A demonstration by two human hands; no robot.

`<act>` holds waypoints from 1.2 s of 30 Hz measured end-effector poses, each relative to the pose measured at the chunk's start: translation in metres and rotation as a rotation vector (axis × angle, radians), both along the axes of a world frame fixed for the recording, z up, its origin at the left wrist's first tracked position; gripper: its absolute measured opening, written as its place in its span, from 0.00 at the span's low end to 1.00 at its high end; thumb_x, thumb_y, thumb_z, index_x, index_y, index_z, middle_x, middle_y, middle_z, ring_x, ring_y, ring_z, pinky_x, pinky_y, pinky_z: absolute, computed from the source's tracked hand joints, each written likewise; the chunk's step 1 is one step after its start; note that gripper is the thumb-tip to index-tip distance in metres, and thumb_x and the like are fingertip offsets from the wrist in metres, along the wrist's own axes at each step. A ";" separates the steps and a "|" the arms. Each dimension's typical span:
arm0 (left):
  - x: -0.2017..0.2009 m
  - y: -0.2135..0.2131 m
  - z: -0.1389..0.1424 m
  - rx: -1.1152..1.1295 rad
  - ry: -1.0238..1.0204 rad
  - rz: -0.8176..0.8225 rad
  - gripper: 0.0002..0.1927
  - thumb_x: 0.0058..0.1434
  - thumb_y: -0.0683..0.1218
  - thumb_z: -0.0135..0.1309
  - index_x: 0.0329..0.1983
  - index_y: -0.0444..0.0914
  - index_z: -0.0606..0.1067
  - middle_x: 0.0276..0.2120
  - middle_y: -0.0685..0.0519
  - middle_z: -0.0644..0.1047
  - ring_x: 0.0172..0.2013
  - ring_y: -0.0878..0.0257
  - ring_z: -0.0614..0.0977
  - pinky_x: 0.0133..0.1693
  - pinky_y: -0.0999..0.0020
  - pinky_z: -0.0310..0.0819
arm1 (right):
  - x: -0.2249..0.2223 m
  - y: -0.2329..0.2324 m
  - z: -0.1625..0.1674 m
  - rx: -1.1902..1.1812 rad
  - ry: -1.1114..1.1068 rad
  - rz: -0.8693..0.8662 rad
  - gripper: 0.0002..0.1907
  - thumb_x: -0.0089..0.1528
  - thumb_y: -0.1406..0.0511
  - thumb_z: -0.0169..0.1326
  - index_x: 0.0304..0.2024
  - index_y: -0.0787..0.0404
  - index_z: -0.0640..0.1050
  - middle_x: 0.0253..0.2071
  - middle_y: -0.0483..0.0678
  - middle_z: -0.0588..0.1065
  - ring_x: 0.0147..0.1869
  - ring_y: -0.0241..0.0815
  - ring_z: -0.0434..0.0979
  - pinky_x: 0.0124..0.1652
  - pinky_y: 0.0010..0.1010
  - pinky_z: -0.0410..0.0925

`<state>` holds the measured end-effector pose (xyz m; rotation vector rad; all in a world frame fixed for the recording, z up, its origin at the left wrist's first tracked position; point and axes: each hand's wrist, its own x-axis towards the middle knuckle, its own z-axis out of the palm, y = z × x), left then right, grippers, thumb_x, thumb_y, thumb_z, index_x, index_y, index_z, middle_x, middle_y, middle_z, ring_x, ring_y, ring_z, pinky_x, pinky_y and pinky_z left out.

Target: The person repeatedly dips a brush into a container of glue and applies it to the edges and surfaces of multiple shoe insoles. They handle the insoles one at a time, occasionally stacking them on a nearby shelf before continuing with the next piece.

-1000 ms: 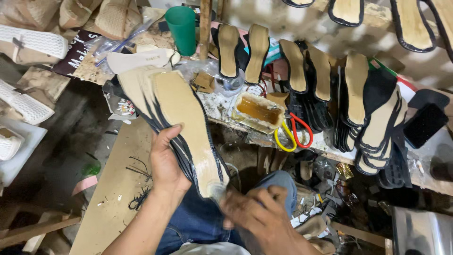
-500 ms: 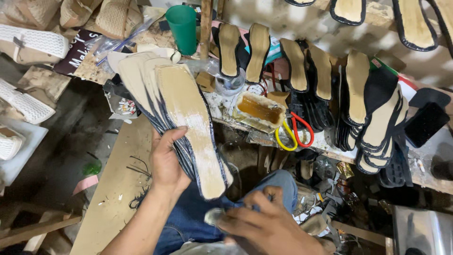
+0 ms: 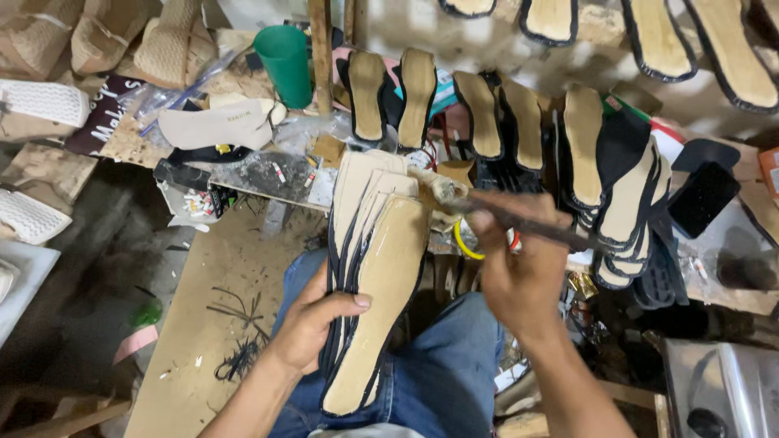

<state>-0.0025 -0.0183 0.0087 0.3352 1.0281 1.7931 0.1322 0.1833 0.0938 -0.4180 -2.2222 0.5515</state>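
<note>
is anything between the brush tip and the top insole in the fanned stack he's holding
Nothing visible. The right hand holds the brush with its bristle end right at the upper edge of the top insole, no object between them. The left hand grips the fanned stack lower down on its left side, clear of the brush.

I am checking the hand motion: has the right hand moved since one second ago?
Yes. The right hand, holding a brush, rose from low by the lap up toward the workbench, now near the yellow ring at the bench edge.

Cluttered workbench (image 3: pixel 268 174) carries insoles (image 3: pixel 418 93) and green cup (image 3: pixel 286 53).
</note>
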 end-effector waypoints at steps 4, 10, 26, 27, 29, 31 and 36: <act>0.003 0.005 -0.002 0.015 0.138 -0.024 0.37 0.58 0.36 0.53 0.73 0.38 0.61 0.57 0.50 0.74 0.54 0.63 0.76 0.55 0.67 0.72 | -0.003 -0.016 -0.009 0.144 -0.068 0.205 0.20 0.54 0.72 0.60 0.50 0.57 0.82 0.46 0.45 0.80 0.48 0.47 0.73 0.53 0.38 0.56; 0.000 0.004 -0.003 0.183 -0.248 0.040 0.25 0.65 0.47 0.49 0.65 0.40 0.64 0.52 0.44 0.77 0.47 0.54 0.83 0.46 0.58 0.81 | 0.003 -0.039 -0.027 -0.018 -0.130 0.475 0.19 0.61 0.65 0.66 0.54 0.53 0.81 0.50 0.40 0.80 0.50 0.40 0.73 0.50 0.33 0.60; -0.023 0.010 -0.009 0.140 -0.280 0.666 0.16 0.65 0.47 0.51 0.54 0.37 0.74 0.46 0.51 0.81 0.46 0.58 0.83 0.50 0.60 0.78 | 0.032 -0.056 -0.042 -0.346 -0.109 0.238 0.27 0.66 0.70 0.58 0.68 0.62 0.71 0.55 0.52 0.80 0.55 0.45 0.79 0.55 0.35 0.71; -0.021 0.013 -0.007 0.137 -0.249 0.677 0.16 0.65 0.47 0.51 0.54 0.36 0.74 0.46 0.51 0.80 0.47 0.58 0.83 0.51 0.60 0.78 | 0.029 -0.055 -0.043 -0.358 -0.105 0.237 0.32 0.65 0.69 0.60 0.70 0.63 0.67 0.59 0.55 0.77 0.60 0.49 0.77 0.58 0.36 0.68; -0.019 0.016 -0.001 0.157 -0.275 0.695 0.16 0.67 0.46 0.51 0.55 0.36 0.73 0.47 0.51 0.80 0.48 0.58 0.82 0.52 0.58 0.78 | 0.025 -0.055 -0.042 -0.394 -0.107 0.234 0.42 0.63 0.66 0.63 0.74 0.67 0.57 0.67 0.61 0.72 0.70 0.55 0.73 0.64 0.38 0.64; -0.016 0.021 0.003 0.170 -0.267 0.712 0.16 0.67 0.46 0.51 0.56 0.36 0.72 0.48 0.51 0.79 0.49 0.57 0.82 0.52 0.58 0.78 | 0.023 -0.054 -0.037 -0.437 -0.153 0.274 0.51 0.59 0.63 0.67 0.75 0.67 0.50 0.70 0.63 0.66 0.73 0.57 0.69 0.65 0.38 0.61; -0.002 0.036 0.003 0.139 -0.224 0.799 0.20 0.65 0.44 0.52 0.59 0.35 0.71 0.50 0.50 0.79 0.49 0.57 0.82 0.52 0.58 0.78 | 0.015 -0.062 -0.032 -0.433 -0.195 0.401 0.58 0.57 0.64 0.69 0.76 0.67 0.44 0.74 0.65 0.60 0.77 0.59 0.62 0.68 0.39 0.58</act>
